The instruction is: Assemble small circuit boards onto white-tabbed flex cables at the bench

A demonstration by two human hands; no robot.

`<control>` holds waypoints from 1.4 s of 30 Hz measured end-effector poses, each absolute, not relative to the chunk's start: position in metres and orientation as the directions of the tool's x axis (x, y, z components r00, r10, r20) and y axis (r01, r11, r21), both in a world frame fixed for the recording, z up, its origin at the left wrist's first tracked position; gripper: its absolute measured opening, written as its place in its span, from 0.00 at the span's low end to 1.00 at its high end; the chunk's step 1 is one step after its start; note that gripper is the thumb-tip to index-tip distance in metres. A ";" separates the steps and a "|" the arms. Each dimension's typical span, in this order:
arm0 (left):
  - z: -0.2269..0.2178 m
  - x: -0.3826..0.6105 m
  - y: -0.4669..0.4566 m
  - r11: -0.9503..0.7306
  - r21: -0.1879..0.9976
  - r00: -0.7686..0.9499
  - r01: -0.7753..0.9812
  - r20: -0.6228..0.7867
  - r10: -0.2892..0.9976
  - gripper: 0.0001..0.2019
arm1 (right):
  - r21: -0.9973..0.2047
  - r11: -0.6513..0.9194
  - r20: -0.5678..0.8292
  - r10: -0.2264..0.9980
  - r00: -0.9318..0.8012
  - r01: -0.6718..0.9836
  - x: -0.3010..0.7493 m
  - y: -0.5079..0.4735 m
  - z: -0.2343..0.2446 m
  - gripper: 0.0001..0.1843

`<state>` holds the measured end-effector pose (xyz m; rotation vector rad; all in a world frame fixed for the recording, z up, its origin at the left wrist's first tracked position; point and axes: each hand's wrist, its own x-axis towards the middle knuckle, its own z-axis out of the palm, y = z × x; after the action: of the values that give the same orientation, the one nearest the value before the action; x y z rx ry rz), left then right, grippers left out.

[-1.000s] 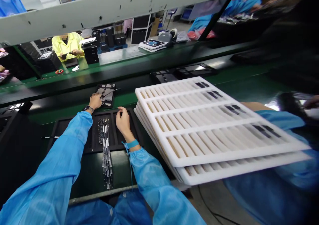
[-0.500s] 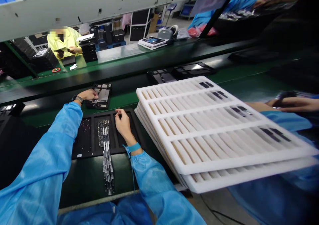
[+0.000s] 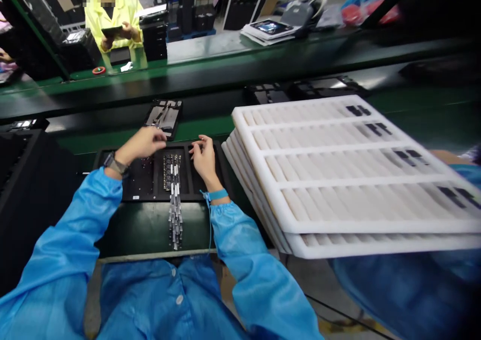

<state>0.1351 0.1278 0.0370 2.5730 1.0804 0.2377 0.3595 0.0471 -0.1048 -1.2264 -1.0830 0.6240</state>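
My left hand (image 3: 146, 142), with a watch at the wrist, is over the black compartment tray (image 3: 148, 196), just in front of a dark tablet-like device (image 3: 165, 115). Its fingers are drawn together; whatever they may hold is too small to make out. Above the tray's right compartment is my right hand (image 3: 205, 159), fingers bent but apart, nothing visible in them. Between my hands, small circuit boards (image 3: 167, 172) fill the middle compartment. A row of narrow metallic strips (image 3: 175, 214) runs from there over the tray's front edge. Tiny specks lie in the left compartment.
White slotted foam trays (image 3: 338, 184) are stacked close on my right, a few slots holding dark pieces. A black case (image 3: 22, 179) stands at left. More devices (image 3: 323, 87) lie behind the foam. Across the bench, a person in yellow (image 3: 116, 24) holds a dark flat object.
My left hand has drawn back from the device towards the tray. The fingers of my right hand have spread a little. The view has tilted downward.
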 end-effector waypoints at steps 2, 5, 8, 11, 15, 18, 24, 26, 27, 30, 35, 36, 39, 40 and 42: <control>0.023 0.132 0.091 -0.714 0.289 0.754 0.638 -0.045 0.655 0.21 | -0.946 0.263 0.322 0.829 0.457 0.189 0.360 0.048 -0.104 0.18; 0.001 0.137 0.064 -0.719 0.199 0.744 0.666 -0.111 0.659 0.30 | -0.939 0.249 0.336 0.817 0.469 0.238 0.361 0.048 -0.100 0.20; -0.008 0.147 0.064 -0.672 0.206 0.702 0.711 -0.161 0.693 0.34 | -0.931 0.236 0.344 0.827 0.446 0.280 0.362 0.046 -0.096 0.18; -0.007 0.152 0.067 -0.634 0.235 0.671 0.737 -0.143 0.727 0.37 | -0.933 0.217 0.330 0.835 0.441 0.287 0.363 0.045 -0.093 0.16; -0.006 0.147 0.070 -0.560 0.361 0.613 0.745 -0.041 0.789 0.36 | -0.938 0.209 0.318 0.834 0.451 0.275 0.364 0.047 -0.093 0.16; -0.003 0.140 0.076 -0.493 0.591 0.596 0.638 0.027 0.803 0.28 | -0.938 0.215 0.321 0.834 0.449 0.271 0.364 0.048 -0.095 0.16; 0.023 0.118 0.066 -0.073 0.987 0.534 0.142 -0.015 0.845 0.27 | -0.941 0.224 0.320 0.834 0.450 0.254 0.365 0.049 -0.096 0.15; 0.041 0.101 0.053 -0.071 0.997 0.434 0.024 0.054 0.899 0.29 | -0.942 0.228 0.319 0.835 0.449 0.246 0.364 0.050 -0.096 0.15; 0.051 0.090 0.046 -0.097 0.995 0.373 -0.010 0.094 0.923 0.28 | -0.943 0.229 0.318 0.835 0.449 0.242 0.364 0.050 -0.096 0.15; 0.088 0.052 0.022 -0.200 0.979 0.211 -0.049 0.206 0.956 0.22 | -0.946 0.223 0.309 0.837 0.451 0.234 0.365 0.051 -0.097 0.15; 0.128 0.003 -0.019 -0.328 0.945 0.101 -0.003 0.327 0.940 0.15 | -0.949 0.218 0.299 0.854 0.425 0.229 0.365 0.053 -0.099 0.14; 0.125 0.001 -0.026 -0.328 0.942 0.139 0.067 0.317 0.938 0.15 | -0.950 0.227 0.299 0.862 0.409 0.215 0.364 0.053 -0.099 0.13; 0.089 0.010 -0.045 -0.287 0.872 0.468 0.396 0.077 0.881 0.09 | -0.959 0.248 0.283 0.890 0.358 0.140 0.364 0.054 -0.102 0.12; 0.072 0.017 -0.051 -0.294 0.815 0.579 0.500 -0.062 0.813 0.06 | -0.961 0.254 0.277 0.895 0.349 0.112 0.364 0.054 -0.103 0.11; 0.036 0.030 -0.060 -0.355 0.702 0.681 0.617 -0.251 0.688 0.05 | -0.959 0.273 0.281 0.895 0.348 0.073 0.366 0.055 -0.105 0.11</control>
<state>0.0296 -0.0601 0.0357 2.0735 1.0013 0.1102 0.3658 0.0549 -0.1051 -1.1650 -1.0777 0.7289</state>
